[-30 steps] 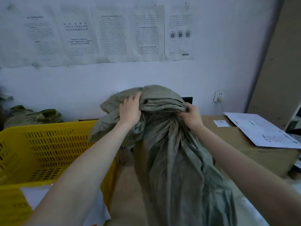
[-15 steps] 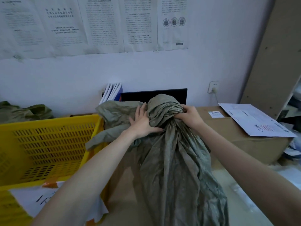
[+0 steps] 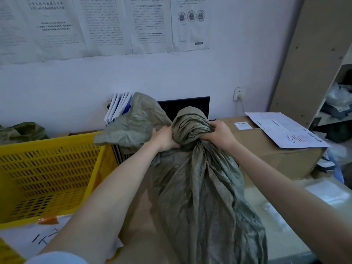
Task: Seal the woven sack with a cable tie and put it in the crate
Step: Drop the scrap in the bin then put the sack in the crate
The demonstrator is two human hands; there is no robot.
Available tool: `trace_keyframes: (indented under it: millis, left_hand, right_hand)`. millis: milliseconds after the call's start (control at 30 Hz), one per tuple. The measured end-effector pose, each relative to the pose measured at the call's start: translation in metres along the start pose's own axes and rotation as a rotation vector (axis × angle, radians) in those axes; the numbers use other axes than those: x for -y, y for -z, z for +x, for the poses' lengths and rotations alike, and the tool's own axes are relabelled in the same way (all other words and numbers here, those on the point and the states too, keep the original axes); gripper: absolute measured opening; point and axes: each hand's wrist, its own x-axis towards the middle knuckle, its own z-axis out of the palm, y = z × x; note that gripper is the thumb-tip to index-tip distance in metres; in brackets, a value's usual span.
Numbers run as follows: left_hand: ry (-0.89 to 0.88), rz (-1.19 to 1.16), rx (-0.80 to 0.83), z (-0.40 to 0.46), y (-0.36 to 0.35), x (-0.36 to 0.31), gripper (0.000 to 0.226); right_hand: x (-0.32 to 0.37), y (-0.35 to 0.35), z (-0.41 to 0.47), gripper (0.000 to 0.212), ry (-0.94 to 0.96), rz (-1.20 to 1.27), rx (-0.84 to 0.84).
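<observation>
Both arms reached forward; the left hand (image 3: pixel 164 138) and right hand (image 3: pixel 221 133) gripped the bunched neck of the woven sack (image 3: pixel 200 187), standing upright right of the yellow crate (image 3: pixel 47 168)

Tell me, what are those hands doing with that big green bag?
A person is closing up a grey-green woven sack that stands on a brown surface. The left hand and right hand both grip the bunched, twisted neck of the sack, squeezing it shut. One loose flap of the sack sticks out to the left. No cable tie shows on the neck yet. A yellow plastic crate sits to the left, and the sack is not in it yet.
</observation>
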Motion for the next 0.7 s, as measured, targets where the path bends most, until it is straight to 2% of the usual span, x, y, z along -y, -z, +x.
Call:
trace_keyframes:
  millis: [100,133,167,200,267,333,367,533,700]
  left_hand:
    - [0.084,0.035,-0.107,-0.009,-0.003,0.013,0.051]
    - [0.109,0.025,-0.132,-0.012,-0.005,0.018,0.047]
    - [0.126,0.004,-0.155,-0.016,-0.006,0.021,0.045]
    - [0.133,-0.024,-0.178,-0.019,-0.007,0.022,0.046]
    - [0.146,-0.111,-0.242,-0.023,-0.006,0.022,0.048]
    - [0.170,-0.221,-0.305,-0.028,-0.001,0.020,0.047]
    - [0.172,-0.284,-0.340,-0.028,0.000,0.020,0.045]
    - [0.200,-0.498,-0.508,-0.035,0.023,0.022,0.036]
    - [0.287,-0.580,-0.721,-0.046,0.083,0.015,0.027]
  right_hand:
    - [-0.011,-0.009,-0.010,0.100,-0.192,-0.140,0.047]
    - [-0.014,-0.013,-0.017,0.115,-0.264,-0.237,0.124]
    - [-0.020,-0.017,-0.024,0.120,-0.317,-0.350,0.210]
    - [-0.026,-0.022,-0.032,0.116,-0.356,-0.445,0.284]
    - [-0.038,-0.031,-0.043,0.083,-0.368,-0.499,0.335]
    - [-0.041,-0.035,-0.047,0.046,-0.304,-0.486,0.251]
    - [-0.040,-0.035,-0.046,0.035,-0.278,-0.490,0.201]
    - [-0.013,-0.016,-0.028,0.010,-0.115,-0.494,0.044]
    - [0.044,0.005,0.005,0.010,0.051,-0.525,-0.061]
